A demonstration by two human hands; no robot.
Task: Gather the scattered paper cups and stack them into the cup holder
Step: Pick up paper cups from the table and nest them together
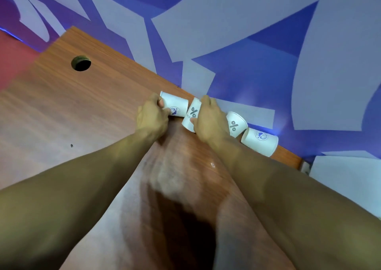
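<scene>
We're reaching both arms to the far edge of the table [82, 115], where four paper cups are lying on their sides in a row along the wall [226, 32]. Our left hand [152, 119] is curling round the emblem cup [177, 104] and our right hand [210, 119] is gripping the percent-mark cup [192, 114] right beside it, probably to nest one into the other. Two more, a second percent-mark cup [235, 123] and a second emblem cup [260, 140], are lying untouched to the right, and we're seeing no cup holder anywhere in view.
</scene>
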